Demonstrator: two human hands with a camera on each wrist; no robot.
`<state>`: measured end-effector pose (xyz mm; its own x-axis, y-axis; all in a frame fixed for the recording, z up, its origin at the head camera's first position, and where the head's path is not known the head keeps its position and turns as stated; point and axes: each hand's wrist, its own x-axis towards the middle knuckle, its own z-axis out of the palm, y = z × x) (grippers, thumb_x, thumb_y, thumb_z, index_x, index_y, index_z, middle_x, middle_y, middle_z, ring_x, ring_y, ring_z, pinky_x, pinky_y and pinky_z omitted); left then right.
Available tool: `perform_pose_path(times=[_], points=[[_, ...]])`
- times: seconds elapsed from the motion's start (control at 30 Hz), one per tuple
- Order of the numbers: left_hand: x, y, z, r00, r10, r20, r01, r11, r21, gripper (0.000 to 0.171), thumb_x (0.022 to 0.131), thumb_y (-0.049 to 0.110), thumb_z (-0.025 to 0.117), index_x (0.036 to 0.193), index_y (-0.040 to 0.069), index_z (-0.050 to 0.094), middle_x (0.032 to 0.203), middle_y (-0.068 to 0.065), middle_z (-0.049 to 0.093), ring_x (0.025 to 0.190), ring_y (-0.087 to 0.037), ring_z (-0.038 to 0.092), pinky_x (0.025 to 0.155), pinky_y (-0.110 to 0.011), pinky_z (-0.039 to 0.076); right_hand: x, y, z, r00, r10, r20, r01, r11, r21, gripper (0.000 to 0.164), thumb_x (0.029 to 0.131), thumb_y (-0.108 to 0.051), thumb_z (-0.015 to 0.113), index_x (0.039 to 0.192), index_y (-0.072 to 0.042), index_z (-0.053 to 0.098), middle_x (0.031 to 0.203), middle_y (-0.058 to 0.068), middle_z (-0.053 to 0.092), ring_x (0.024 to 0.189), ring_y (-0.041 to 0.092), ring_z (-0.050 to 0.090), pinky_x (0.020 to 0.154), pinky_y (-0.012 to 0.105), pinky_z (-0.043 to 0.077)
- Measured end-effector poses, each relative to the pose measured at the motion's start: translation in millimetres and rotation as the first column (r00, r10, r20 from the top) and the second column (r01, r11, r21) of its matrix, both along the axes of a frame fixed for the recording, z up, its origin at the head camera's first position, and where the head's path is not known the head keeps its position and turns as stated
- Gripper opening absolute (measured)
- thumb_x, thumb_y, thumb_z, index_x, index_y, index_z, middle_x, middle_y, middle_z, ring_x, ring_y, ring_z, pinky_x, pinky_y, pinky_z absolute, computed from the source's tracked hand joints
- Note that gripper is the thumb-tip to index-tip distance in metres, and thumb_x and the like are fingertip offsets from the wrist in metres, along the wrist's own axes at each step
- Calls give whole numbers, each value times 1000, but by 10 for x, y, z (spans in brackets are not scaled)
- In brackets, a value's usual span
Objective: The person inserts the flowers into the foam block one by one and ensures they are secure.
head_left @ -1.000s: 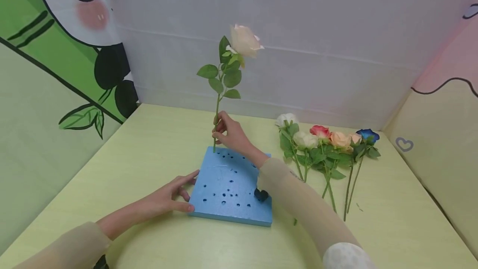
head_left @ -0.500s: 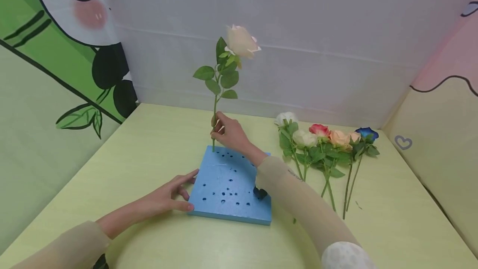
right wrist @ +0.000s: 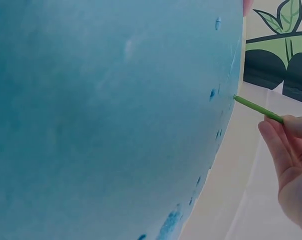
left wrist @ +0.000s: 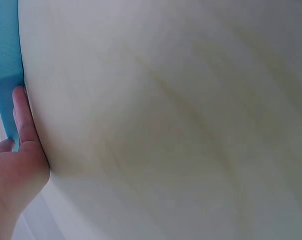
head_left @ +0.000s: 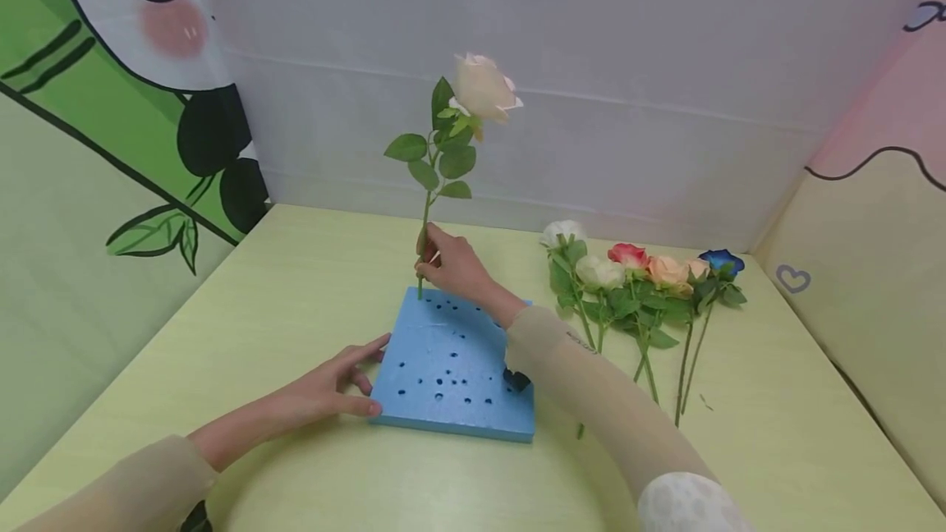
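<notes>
My right hand [head_left: 454, 265] pinches the green stem of a pale pink rose [head_left: 484, 89], which stands upright with its leaves above my fingers. The stem's lower tip [right wrist: 237, 98] meets the surface of a blue foam board [head_left: 421, 343] near its far left corner, as the right wrist view also shows. Many small holes dot the board. My left hand [head_left: 332, 388] lies along the board's left side, thumb at the near corner and fingers extended at the edge. In the left wrist view its fingers [left wrist: 25, 120] touch the board's blue side.
Right of the board lie several more roses on the pale table: white [head_left: 563, 235], cream [head_left: 600, 273], red [head_left: 628, 255], peach [head_left: 668, 271] and blue [head_left: 722, 262]. A black piece [head_left: 516, 380] shows at the board's right, beside my right sleeve [head_left: 591, 384]. A grey cloth wall [head_left: 591, 105] stands behind.
The rose's bloom tilts slightly and sits a little lower, its stem tip still at the board's far left corner. The left hand keeps its place at the board's edge.
</notes>
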<state>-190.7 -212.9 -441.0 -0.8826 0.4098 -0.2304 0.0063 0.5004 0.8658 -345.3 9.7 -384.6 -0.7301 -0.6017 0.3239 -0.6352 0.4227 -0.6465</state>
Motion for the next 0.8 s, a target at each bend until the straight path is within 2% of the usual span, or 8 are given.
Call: perform_pose_path(times=[0.23,0.53,0.8], points=[[-4,-3,-3,1000,6,9,-6,1000,0,95,84,26,78,159,22,21,153,-15,34,107,-23,53,89,-35,41,-1,-8,-11,1000,4,11,-4,1000,5,13,95,-6,63,102,-4,53,93,13,69,82,21,72,70,22,54],[-6,-5,1,1000,-2,8,2,1000,-6,94,85,28,77,159,22,19,153,-15,33,108,-23,52,92,-36,39,8,9,-21,999,30,43,-30,999,-13,10,96,-3,61,101,-2,53,92,15,68,83,25,73,71,23,56],[-1,13,13,1000,7,-2,-7,1000,-12,95,84,28,78,159,23,20,152,-14,34,107,-23,52,90,-36,39,9,-21,-14,999,32,-18,-31,998,62,9,96,-6,62,101,-5,54,91,11,69,81,17,70,70,20,52]])
